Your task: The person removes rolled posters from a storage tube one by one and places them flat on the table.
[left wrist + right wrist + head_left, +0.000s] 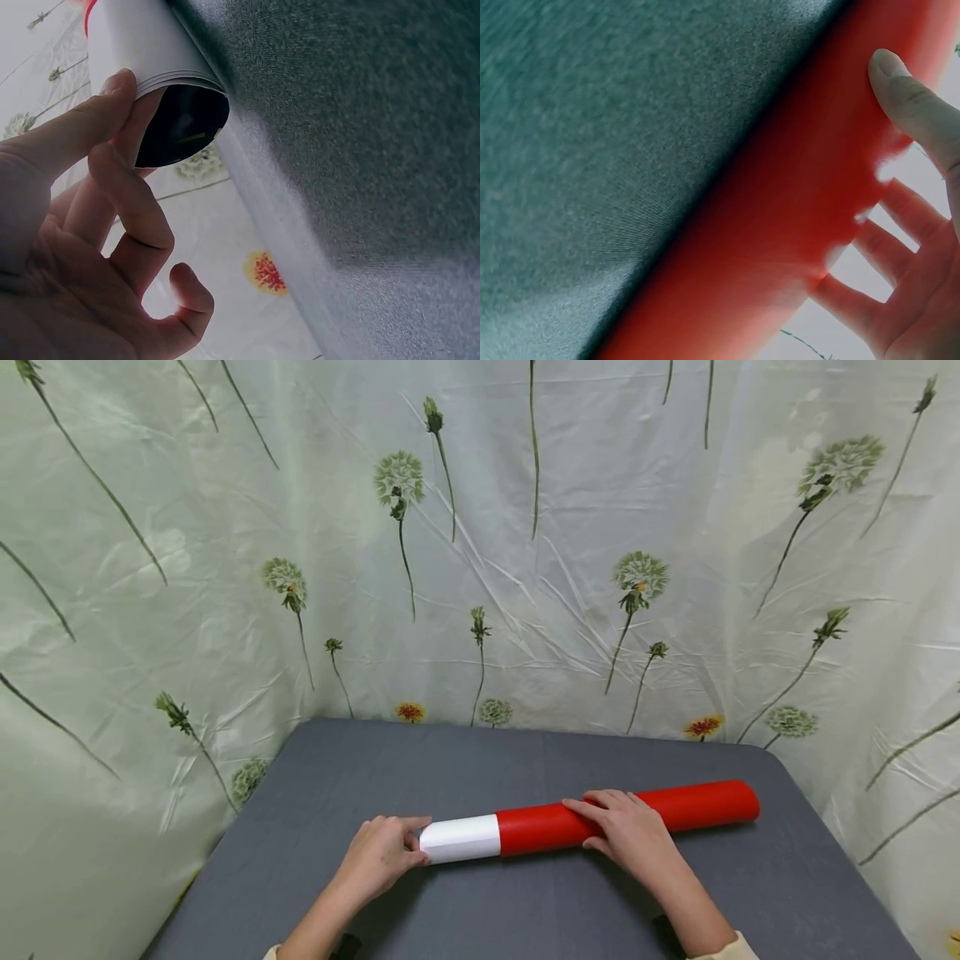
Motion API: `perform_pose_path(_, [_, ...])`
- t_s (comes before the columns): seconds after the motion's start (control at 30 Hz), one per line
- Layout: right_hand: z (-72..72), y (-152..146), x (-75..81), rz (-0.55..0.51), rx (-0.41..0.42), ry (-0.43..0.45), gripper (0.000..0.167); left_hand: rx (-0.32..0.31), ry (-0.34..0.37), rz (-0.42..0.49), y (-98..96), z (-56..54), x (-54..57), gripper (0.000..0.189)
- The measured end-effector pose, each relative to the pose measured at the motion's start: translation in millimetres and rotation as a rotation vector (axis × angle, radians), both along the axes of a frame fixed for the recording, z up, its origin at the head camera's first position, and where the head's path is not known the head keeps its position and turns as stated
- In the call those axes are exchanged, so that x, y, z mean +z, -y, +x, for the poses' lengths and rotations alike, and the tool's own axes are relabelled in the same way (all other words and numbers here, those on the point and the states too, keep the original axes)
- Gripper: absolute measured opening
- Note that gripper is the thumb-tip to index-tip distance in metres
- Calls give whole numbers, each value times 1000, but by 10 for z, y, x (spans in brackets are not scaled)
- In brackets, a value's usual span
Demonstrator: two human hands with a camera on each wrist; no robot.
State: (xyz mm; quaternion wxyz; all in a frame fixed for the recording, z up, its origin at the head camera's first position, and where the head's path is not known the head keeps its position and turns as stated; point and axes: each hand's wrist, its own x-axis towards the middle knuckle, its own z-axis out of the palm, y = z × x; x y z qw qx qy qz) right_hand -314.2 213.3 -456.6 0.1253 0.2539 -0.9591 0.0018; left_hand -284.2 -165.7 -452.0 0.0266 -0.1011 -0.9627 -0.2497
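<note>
A long rolled-up tube lies slantwise on the grey table, a red paper roll (pixel 708 804) with a white paper roll (pixel 461 839) emerging from its left end. My left hand (pixel 381 852) pinches the rim of the white roll's left end between thumb and fingers. In the left wrist view, the white roll (pixel 142 37) shows several thin layers at its rim and a dark hollow inside. Farther right, my right hand (pixel 628 833) holds the red roll near its middle. The right wrist view has the thumb on the near side of the red roll (pixel 765 202), the fingers over the other side.
The grey table (pixel 420 768) has rounded back corners. Behind it and along both sides hangs a pale, creased curtain (pixel 480 568) printed with dandelions and small orange flowers.
</note>
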Motion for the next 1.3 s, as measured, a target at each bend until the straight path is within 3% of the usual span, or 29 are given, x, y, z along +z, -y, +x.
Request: perform_pose_path(1.3, [-6, -206, -41, -29, 21, -76, 65, 18, 30, 27, 180, 28, -19, 52])
